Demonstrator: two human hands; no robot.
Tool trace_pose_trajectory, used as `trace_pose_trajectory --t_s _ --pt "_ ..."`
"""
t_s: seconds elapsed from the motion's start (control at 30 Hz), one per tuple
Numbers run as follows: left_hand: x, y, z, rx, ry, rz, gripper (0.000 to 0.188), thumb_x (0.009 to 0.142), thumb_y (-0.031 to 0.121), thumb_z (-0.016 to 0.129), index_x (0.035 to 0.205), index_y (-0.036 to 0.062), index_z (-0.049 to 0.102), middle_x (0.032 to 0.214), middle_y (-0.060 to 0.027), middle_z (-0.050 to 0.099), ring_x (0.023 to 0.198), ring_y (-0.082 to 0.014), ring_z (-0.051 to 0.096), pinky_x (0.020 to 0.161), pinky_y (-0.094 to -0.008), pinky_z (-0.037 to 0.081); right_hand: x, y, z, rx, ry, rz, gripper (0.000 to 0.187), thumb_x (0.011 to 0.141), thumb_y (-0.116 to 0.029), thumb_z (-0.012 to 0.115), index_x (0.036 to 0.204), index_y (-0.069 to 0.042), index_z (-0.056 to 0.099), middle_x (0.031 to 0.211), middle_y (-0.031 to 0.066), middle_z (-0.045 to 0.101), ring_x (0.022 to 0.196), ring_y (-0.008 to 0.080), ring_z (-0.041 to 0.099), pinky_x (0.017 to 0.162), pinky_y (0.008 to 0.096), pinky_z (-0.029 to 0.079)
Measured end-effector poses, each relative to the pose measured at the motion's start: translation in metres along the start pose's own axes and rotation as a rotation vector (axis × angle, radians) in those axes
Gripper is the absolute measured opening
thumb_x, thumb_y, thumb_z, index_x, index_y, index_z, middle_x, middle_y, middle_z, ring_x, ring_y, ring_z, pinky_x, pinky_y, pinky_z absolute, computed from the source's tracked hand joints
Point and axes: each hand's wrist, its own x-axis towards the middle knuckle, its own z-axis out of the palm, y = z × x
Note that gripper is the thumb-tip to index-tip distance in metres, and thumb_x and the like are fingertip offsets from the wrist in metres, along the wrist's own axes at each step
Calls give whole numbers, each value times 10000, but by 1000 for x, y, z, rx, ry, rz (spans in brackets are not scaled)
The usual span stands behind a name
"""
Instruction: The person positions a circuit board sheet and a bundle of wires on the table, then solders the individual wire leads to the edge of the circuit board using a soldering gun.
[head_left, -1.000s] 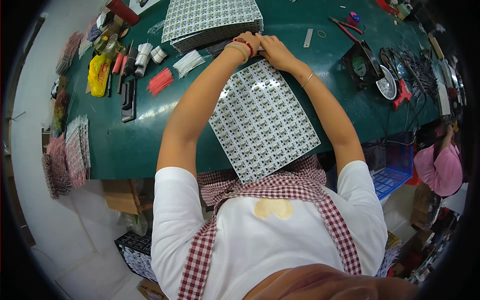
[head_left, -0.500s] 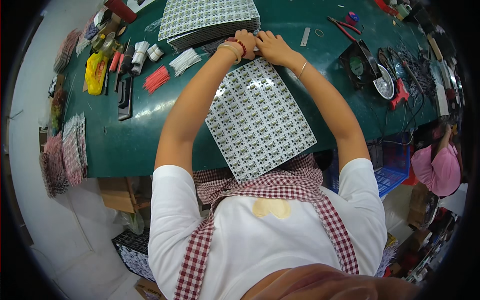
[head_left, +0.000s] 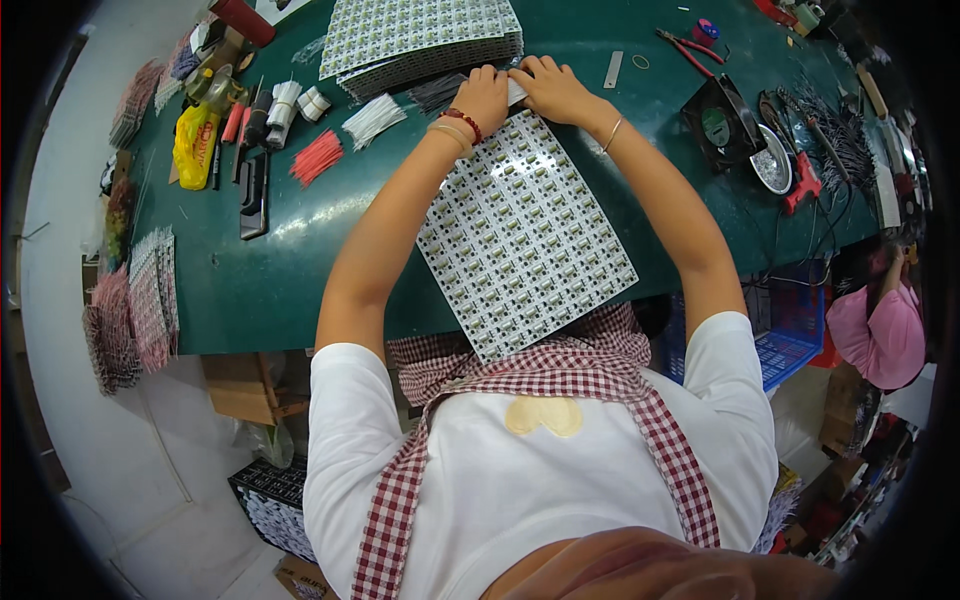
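A white panel of small circuit boards [head_left: 530, 240] lies slanted on the green table, its near corner reaching over the edge by my apron. At its far end my left hand [head_left: 481, 102] is closed, fingers curled downward. Beside it my right hand [head_left: 552, 90] is also closed, with bent fingers pointing toward the left one. A small pale piece [head_left: 516, 93] shows between them; what the fingertips grip is hidden. Black wires [head_left: 437, 93] lie just left of my left hand. Behind stands a thick stack of similar panels [head_left: 420, 40].
White wires [head_left: 374, 122] and red wires [head_left: 316, 158] lie left on the green table [head_left: 290, 290], near a phone [head_left: 254, 195] and a yellow bag [head_left: 195, 146]. To the right are red-handled pliers [head_left: 690, 47], a black fan [head_left: 722, 122] and a metal bowl [head_left: 771, 160].
My left hand has shifted slightly down, uncovering more of the black wires. A pale piece now shows between my hands, where a dark spot was. The panel has barely moved.
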Motion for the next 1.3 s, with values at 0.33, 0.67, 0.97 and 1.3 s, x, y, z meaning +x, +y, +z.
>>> trace_pose_trajectory --t_s 0.33,0.67,0.97,1.3 --pt "-5 5 -14 -172 -69 10 607 815 239 589 1262 -106 367 1185 -242 478 1125 -373 433 969 -413 381 20 -15 -10 -147 -310 66 531 792 -174 601 1273 -26 431 1244 107 429 1148 282 409 876 543 387" --pt "-6 5 8 -18 142 45 537 832 159 549 1272 -94 375 1163 -213 496 1104 -321 474 935 -390 410 15 -5 -24 -6 -350 117 640 797 -235 627 1341 -29 362 1283 123 407 1202 320 376 908 528 388" --pt "-12 4 2 10 91 80 557 851 189 544 1297 -84 353 1210 -210 477 1141 -333 454 979 -400 366 -75 -53 -50 359 -36 220 577 820 -206 616 1306 2 386 1247 226 434 1149 388 420 952 438 391" --pt "-8 4 12 60 73 78 572 869 227 536 1323 -53 331 1256 -211 453 1180 -347 428 1009 -420 338 -156 -139 -66 215 51 167 468 839 -225 550 1218 36 461 1297 240 405 1186 400 371 1005 483 300"
